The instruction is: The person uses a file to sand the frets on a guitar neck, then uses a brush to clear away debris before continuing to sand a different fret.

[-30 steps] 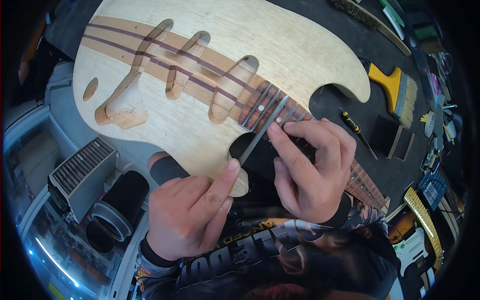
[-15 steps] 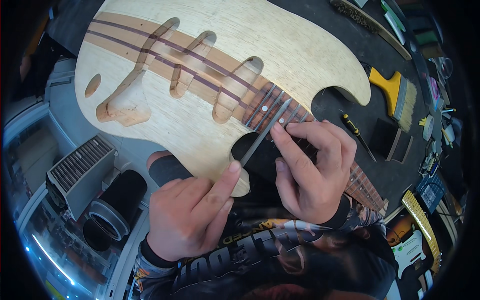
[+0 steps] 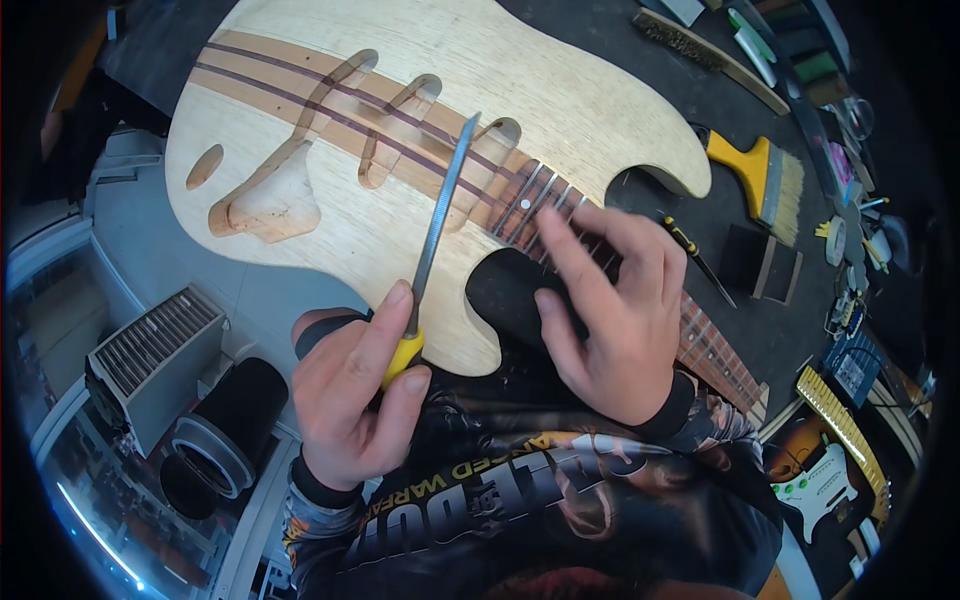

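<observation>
My left hand (image 3: 345,405) is closed round the yellow handle of a slim metal file (image 3: 443,210). The blade slants up over the pale wooden guitar body (image 3: 300,190), its tip near one of the routed cavities. My right hand (image 3: 625,320) has its fingers apart and holds nothing. Its index fingertip, slightly blurred, is at the dark wooden fretboard (image 3: 712,345); whether it touches is hard to tell. Metal frets and white dot inlays show on the fretboard. Part of the neck is hidden behind my right hand.
On the dark bench lie a yellow-handled paintbrush (image 3: 760,185), a long bristle brush (image 3: 710,55), a small yellow-black screwdriver (image 3: 698,260) and a dark block (image 3: 760,262). Another guitar (image 3: 825,490) is at the lower right. A heater-like grey box (image 3: 155,360) and a black cylinder (image 3: 225,430) stand lower left.
The file has lifted off the fretboard and swung left over the body, showing its yellow handle. My right fingers have let go of its blade and spread. The guitar has shifted slightly.
</observation>
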### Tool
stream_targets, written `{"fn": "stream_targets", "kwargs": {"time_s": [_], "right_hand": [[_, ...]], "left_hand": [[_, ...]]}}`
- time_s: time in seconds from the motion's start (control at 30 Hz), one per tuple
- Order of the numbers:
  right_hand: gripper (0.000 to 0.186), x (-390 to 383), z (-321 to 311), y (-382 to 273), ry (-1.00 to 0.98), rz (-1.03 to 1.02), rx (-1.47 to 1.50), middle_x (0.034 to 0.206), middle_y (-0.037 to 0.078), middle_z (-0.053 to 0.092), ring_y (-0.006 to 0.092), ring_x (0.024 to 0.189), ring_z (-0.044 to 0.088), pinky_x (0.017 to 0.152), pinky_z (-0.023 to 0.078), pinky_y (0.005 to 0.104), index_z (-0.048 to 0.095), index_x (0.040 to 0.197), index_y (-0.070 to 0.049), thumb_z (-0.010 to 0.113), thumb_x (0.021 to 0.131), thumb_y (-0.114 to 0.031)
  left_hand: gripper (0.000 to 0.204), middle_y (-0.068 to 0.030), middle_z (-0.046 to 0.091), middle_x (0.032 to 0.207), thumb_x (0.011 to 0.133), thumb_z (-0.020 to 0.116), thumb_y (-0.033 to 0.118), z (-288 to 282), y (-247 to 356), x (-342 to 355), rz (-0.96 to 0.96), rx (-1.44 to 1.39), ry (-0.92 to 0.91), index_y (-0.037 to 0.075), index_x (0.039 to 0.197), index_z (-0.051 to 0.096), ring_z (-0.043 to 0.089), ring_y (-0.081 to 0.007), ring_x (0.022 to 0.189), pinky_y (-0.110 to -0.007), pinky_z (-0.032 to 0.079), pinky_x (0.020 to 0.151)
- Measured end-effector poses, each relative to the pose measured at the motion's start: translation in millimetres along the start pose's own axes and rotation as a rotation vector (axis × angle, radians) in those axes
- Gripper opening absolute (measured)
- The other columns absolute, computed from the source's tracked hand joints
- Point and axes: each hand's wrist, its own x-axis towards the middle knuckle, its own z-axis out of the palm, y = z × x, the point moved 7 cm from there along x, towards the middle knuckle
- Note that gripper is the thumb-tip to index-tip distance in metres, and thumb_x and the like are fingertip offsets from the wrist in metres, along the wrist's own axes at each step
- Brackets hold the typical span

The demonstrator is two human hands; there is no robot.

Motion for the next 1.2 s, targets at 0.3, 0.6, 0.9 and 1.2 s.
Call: {"fn": "stream_targets", "kwargs": {"time_s": [0.3,0.6,0.9,1.2], "right_hand": [[0.056,-11,-15,-39,0.002,-0.115,0.459,0.143,0.024,0.068,0.0435,0.131,0.069,0.114,0.054,0.0511,0.067,0.154,0.002,0.079,0.102,-0.011],[0.036,-21,-41,-50,-0.036,0.084,1.036,0.115,0.013,0.077,0.0211,0.112,0.073,0.104,0.057,0.0379,0.070,0.123,0.003,0.050,0.126,-0.027],[0.044,-59,-53,-20,-0.129,0.207,1.166,0.128,0.013,0.079,0.0200,0.116,0.077,0.111,0.060,0.0370,0.069,0.149,0.002,0.050,0.128,-0.032],[0.034,-47,-165,21,0.046,0.213,0.642,0.085,0.005,0.070,0.0141,0.070,0.070,0.065,0.056,0.0319,0.065,0.120,-0.002,0.048,0.128,-0.030]], "left_hand": [[0.053,-0.0194,0.081,0.109,0.095,0.086,0.000,14,3,-46,-0.026,-0.216,0.092,-0.013,0.144,0.072,0.082,-0.0284,0.098,-0.036,0.062,0.093],[0.042,-0.0145,0.077,0.121,0.114,0.078,0.010,84,31,-70,-0.033,-0.875,-0.137,-0.004,0.147,0.056,0.077,-0.0158,0.109,-0.032,0.060,0.095],[0.033,-0.0108,0.072,0.132,0.118,0.068,0.005,103,56,-64,-0.058,-1.154,-0.258,0.000,0.149,0.058,0.072,-0.0156,0.120,-0.033,0.057,0.107],[0.060,-0.0176,0.072,0.155,0.113,0.073,0.005,128,86,-49,0.079,-0.813,-0.242,-0.001,0.169,0.053,0.074,-0.0248,0.135,-0.038,0.058,0.116]]}}
